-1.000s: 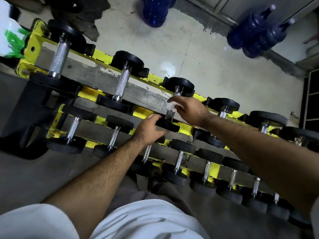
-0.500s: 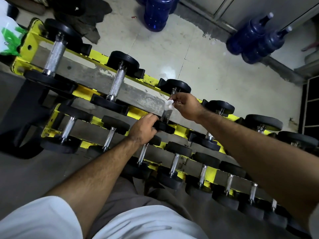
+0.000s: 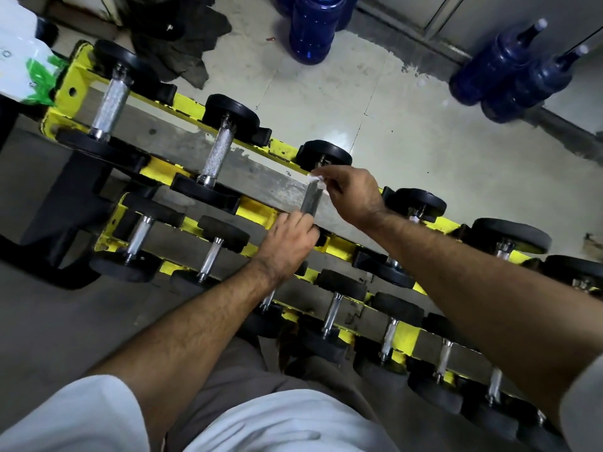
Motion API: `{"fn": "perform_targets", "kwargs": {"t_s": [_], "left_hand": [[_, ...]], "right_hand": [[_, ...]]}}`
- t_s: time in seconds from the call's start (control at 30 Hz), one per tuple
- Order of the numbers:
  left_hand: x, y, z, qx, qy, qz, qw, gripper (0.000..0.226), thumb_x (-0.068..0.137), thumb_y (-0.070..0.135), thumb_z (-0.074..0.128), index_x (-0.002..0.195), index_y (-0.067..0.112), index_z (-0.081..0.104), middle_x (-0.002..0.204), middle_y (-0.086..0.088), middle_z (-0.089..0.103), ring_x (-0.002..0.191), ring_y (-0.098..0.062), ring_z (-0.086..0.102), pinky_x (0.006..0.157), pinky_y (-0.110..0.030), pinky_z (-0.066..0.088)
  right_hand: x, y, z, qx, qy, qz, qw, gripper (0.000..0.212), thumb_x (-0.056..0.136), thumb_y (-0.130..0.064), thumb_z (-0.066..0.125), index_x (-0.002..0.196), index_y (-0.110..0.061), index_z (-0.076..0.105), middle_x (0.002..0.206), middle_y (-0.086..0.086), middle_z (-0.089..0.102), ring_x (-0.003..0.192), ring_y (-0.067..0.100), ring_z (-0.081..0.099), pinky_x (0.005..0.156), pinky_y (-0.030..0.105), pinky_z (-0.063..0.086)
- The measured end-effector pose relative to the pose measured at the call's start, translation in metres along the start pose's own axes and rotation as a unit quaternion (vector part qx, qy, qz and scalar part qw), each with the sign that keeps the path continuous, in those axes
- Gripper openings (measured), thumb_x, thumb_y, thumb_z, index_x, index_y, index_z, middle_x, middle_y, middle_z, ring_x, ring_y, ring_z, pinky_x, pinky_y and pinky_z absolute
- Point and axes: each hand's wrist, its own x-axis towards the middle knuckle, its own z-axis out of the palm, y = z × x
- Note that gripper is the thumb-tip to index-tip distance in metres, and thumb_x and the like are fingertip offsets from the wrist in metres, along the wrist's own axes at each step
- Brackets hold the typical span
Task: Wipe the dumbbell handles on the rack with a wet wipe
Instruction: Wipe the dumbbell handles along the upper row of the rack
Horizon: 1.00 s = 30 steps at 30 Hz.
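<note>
Dumbbells fill what we see from the head camera: a yellow two-tier rack (image 3: pixel 257 212) runs from upper left to lower right, with black-ended dumbbells lying across each tier. On the upper tier our right hand (image 3: pixel 350 194) pinches a small white wet wipe (image 3: pixel 317 181) between thumb and fingertips, holding it against the far end of a dumbbell handle (image 3: pixel 310 200), just below that dumbbell's far black end (image 3: pixel 324 154). Our left hand (image 3: pixel 288 243) has its fingers curled round the near end of the same dumbbell, covering its near black end, so only the middle stretch of the handle shows between the two hands. Further left on the upper tier lie two bigger dumbbells with knurled handles, one (image 3: pixel 217 156) near the hands and one (image 3: pixel 111 104) at the rack's end. The lower tier carries a row of smaller dumbbells (image 3: pixel 208 252) with smooth chrome handles, running under both forearms. Beyond the rack, on the pale tiled floor (image 3: pixel 375 102), stand dark blue water bottles (image 3: pixel 311 27), and two more (image 3: pixel 509 73) lean by the wall at upper right. A dark cloth (image 3: pixel 177 37) lies on the floor at upper left, and a white and green bag (image 3: pixel 23 63) sits at the left edge. White sleeves (image 3: pixel 81 419) and grey trousers (image 3: pixel 248 380) show at the bottom
</note>
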Motion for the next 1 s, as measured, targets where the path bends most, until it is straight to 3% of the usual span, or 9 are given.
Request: {"fn": "perform_targets", "kwargs": {"t_s": [0.13,0.27,0.33,0.57,0.63,0.73,0.87,1.0], "left_hand": [[0.002,0.012,0.000,0.022,-0.021,-0.017,0.999,0.038,0.069,0.004,0.074,0.104,0.014,0.063,0.095,-0.003,0.048,0.088,-0.020,0.044,0.079,-0.033,0.042],[0.003,0.008,0.004,0.059,-0.052,-0.007,0.997,0.048,0.067,0.004,0.074,0.112,0.012,0.060,0.098,-0.005,0.047,0.091,-0.022,0.044,0.086,-0.036,0.043],[0.005,0.011,0.007,0.065,-0.061,-0.002,0.996,0.048,0.066,0.004,0.074,0.111,0.011,0.059,0.098,-0.005,0.047,0.092,-0.022,0.044,0.087,-0.037,0.042],[0.002,0.013,0.015,0.033,0.018,-0.011,0.999,0.039,0.067,0.003,0.076,0.103,0.010,0.064,0.095,-0.007,0.054,0.091,-0.025,0.052,0.088,-0.037,0.042],[-0.001,0.009,0.015,-0.009,0.038,-0.018,0.999,0.036,0.077,0.017,0.076,0.110,0.010,0.063,0.102,-0.008,0.056,0.099,-0.026,0.052,0.094,-0.039,0.041],[-0.009,0.002,0.009,-0.129,0.050,-0.114,0.984,0.041,0.086,0.040,0.068,0.116,0.011,0.064,0.112,-0.006,0.057,0.109,-0.022,0.051,0.096,-0.037,0.044],[-0.014,-0.009,0.003,-0.248,0.027,-0.194,0.949,0.043,0.089,0.039,0.066,0.124,0.013,0.064,0.120,0.000,0.058,0.114,-0.014,0.050,0.093,-0.028,0.047],[-0.012,-0.016,0.001,-0.322,0.018,-0.222,0.920,0.040,0.084,0.042,0.073,0.117,0.021,0.068,0.114,0.009,0.060,0.108,-0.009,0.055,0.090,-0.028,0.050]], "right_hand": [[-0.001,0.012,0.001,-0.005,0.009,-0.022,1.000,0.036,0.090,-0.009,0.047,0.109,-0.025,0.073,0.110,0.000,0.075,0.098,0.022,0.070,0.081,0.037,0.058],[-0.005,0.018,0.003,0.005,0.026,-0.035,0.999,0.032,0.091,-0.006,0.052,0.110,-0.020,0.072,0.108,0.000,0.074,0.095,0.022,0.069,0.078,0.024,0.051],[-0.006,0.018,0.004,0.010,0.033,-0.050,0.998,0.031,0.090,-0.004,0.054,0.112,-0.019,0.071,0.111,-0.001,0.073,0.099,0.020,0.068,0.081,0.024,0.050],[0.004,0.032,0.017,-0.052,0.036,-0.168,0.984,0.029,0.089,0.001,0.060,0.112,-0.012,0.072,0.126,0.003,0.068,0.124,0.022,0.060,0.094,0.037,0.053],[0.008,0.037,0.025,-0.066,0.027,-0.201,0.977,0.025,0.089,0.001,0.063,0.109,-0.008,0.073,0.124,0.009,0.069,0.122,0.027,0.062,0.095,0.042,0.054],[0.013,0.044,0.033,-0.112,-0.020,-0.211,0.971,0.023,0.090,-0.005,0.063,0.112,-0.008,0.072,0.126,0.012,0.068,0.126,0.031,0.059,0.101,0.048,0.051],[0.010,0.048,0.035,-0.186,-0.096,-0.205,0.956,0.039,0.095,-0.010,0.055,0.134,-0.011,0.060,0.145,0.011,0.054,0.142,0.029,0.042,0.117,0.045,0.034],[0.009,0.058,0.026,-0.234,-0.168,-0.299,0.910,0.051,0.095,-0.008,0.056,0.145,-0.015,0.048,0.152,0.008,0.046,0.144,0.027,0.038,0.119,0.044,0.031]]}}
